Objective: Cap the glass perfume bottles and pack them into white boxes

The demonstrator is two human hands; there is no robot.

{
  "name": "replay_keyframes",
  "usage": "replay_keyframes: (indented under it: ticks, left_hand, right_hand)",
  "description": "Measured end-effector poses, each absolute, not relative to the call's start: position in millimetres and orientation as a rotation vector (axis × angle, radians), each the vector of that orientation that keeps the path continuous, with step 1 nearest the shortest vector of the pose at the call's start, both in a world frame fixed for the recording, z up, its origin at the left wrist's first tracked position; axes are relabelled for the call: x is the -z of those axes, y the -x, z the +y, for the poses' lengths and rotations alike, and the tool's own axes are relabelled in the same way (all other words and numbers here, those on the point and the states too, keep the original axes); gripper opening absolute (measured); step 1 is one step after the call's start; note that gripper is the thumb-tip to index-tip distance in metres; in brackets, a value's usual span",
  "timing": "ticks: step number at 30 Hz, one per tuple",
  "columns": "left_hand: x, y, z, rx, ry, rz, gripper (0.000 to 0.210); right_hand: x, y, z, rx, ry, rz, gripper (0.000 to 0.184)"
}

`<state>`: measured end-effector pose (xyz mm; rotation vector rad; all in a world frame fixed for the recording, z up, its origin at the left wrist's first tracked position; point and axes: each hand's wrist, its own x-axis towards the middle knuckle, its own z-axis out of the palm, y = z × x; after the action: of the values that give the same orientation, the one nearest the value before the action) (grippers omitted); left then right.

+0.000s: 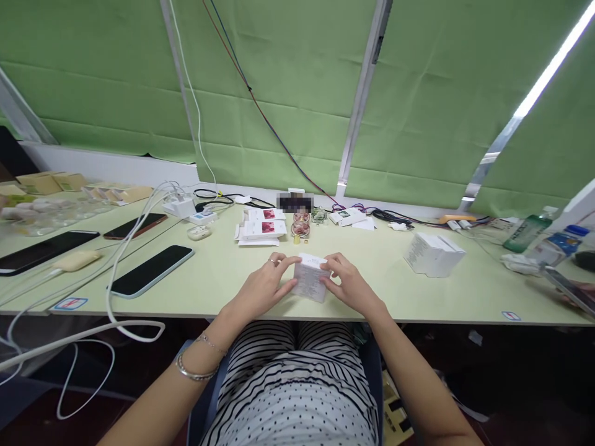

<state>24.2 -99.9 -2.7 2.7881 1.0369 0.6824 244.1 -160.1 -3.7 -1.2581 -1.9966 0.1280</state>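
Observation:
A small white box point(310, 281) with grey print on its side stands at the table's front, between my two hands. My left hand point(269, 277) grips its left edge, thumb and fingers pressed to it. On the opposite edge, my right hand point(348, 282) holds the box the same way. Behind it lie flattened white cartons point(261, 227) with red pictures. Beside them stand small glass bottles point(301, 224) with pinkish contents and a little gold cap point(296, 239). The box's contents are hidden.
A larger white box point(433, 254) stands to the right. Phones point(152, 271), white cables and a charger point(202, 215) lie to the left. Bottles point(530, 229) stand at the far right, where another person's hand point(581, 294) holds a phone. Cords run along the back edge.

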Motion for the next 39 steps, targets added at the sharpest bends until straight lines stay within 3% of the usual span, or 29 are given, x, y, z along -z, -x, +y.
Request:
replay_keyframes:
  ticks: [3,9,16,28,32,39]
  left_hand:
    - [23.6,-25.5,-87.5,-0.485,-2.831,1.116,0.048]
    - [47.4,-27.8,-72.4,-0.455,-2.836,1.153,0.034]
    - [45.9,-27.6,-72.5,-0.489,-2.773,1.142,0.035]
    - [48.5,-27.2,-73.2,-0.522,-2.752,1.132,0.033]
    - [47.2,-27.4,-74.8,-0.527,-2.742,1.141,0.032]
    - [41.1,-28.5,-79.8,-0.477,-2.751,1.152,0.029]
  right_hand:
    - [5.5,-276.1,-153.0,-0.011,1.502,-1.846,0.015]
    - [22.7,-370.9,-147.8,0.438,2.048,-1.203,0.024]
    - [41.8,-402.4,-147.7,0.534,1.987,-1.066,0.036]
    - [45.2,-416.3,-141.2,0.707,2.097,-0.716,0.039]
    - [44.3,-382.9,-130.7,0.802,2.043,-0.948,0.046]
    - [6.1,-250.6,-52.6,0.432,1.545,-2.222,0.034]
